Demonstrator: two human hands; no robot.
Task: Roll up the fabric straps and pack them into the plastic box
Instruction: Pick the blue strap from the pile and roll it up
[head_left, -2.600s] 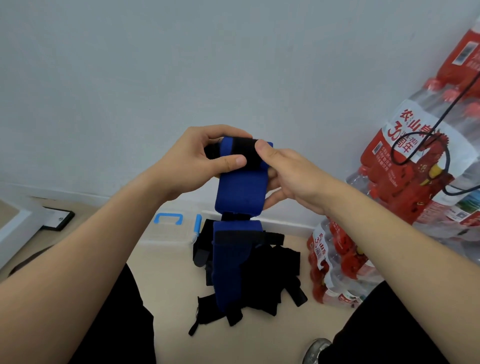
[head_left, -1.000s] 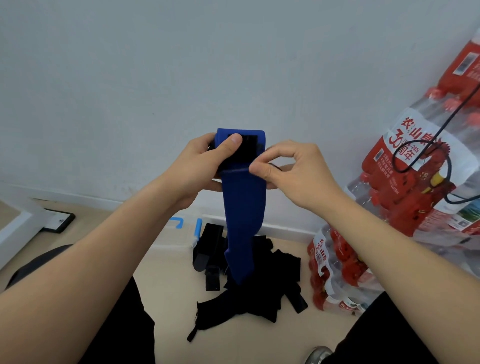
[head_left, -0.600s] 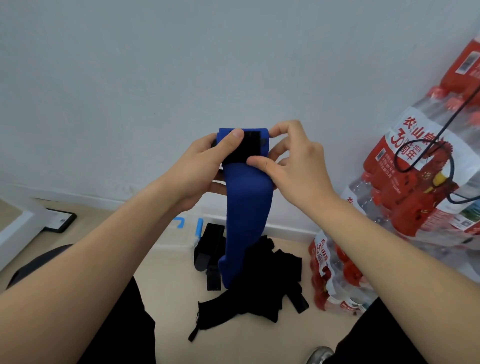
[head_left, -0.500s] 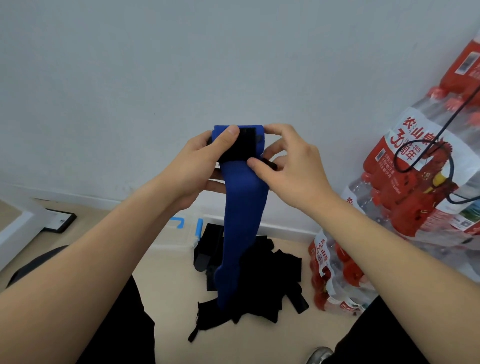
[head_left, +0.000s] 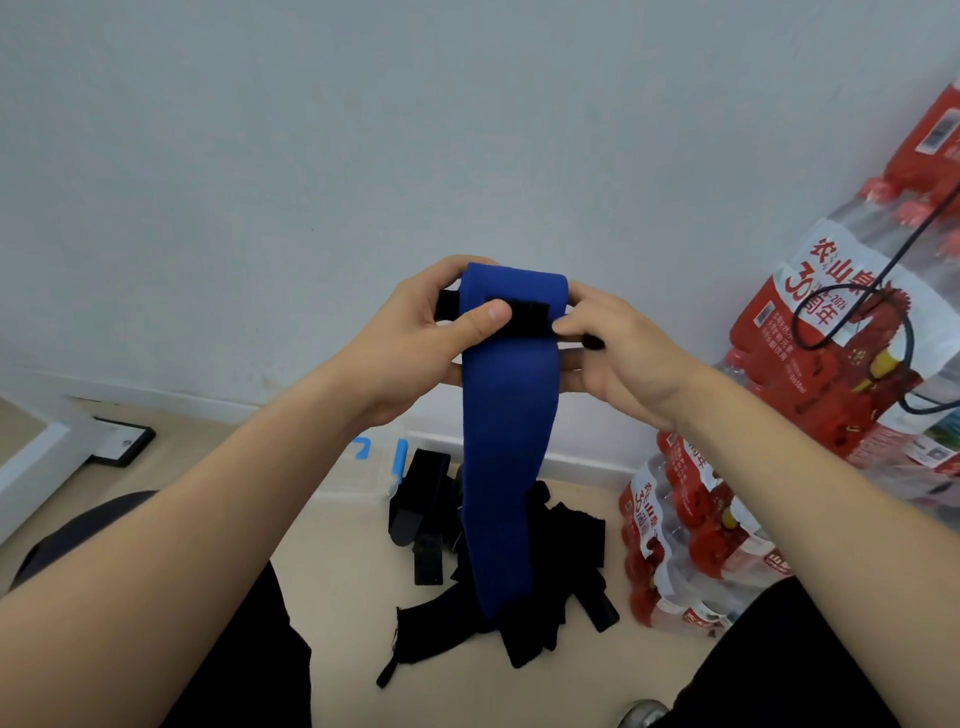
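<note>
I hold a blue fabric strap (head_left: 506, 441) up in front of me, its top end rolled over, with a black hook-and-loop patch facing me. My left hand (head_left: 415, 345) grips the roll's left side, thumb pressed on the black patch. My right hand (head_left: 618, 353) grips the right side, fingers curled round the edge. The strap's free tail hangs straight down over a heap of black straps (head_left: 524, 561) on the floor. A clear plastic box (head_left: 376, 470) with blue latches stands by the wall, mostly hidden behind my left forearm.
Shrink-wrapped packs of red-labelled water bottles (head_left: 852, 364) are stacked at the right, with a black cable looped over them. A white board's edge (head_left: 36, 457) and a small black-framed item (head_left: 122, 441) lie at the left. My knees in black fill the bottom corners.
The rolled top has turned further, so the hanging blue tail is shorter than 2.6 s ago. My right fingers came down from the roll's top to its right edge.
</note>
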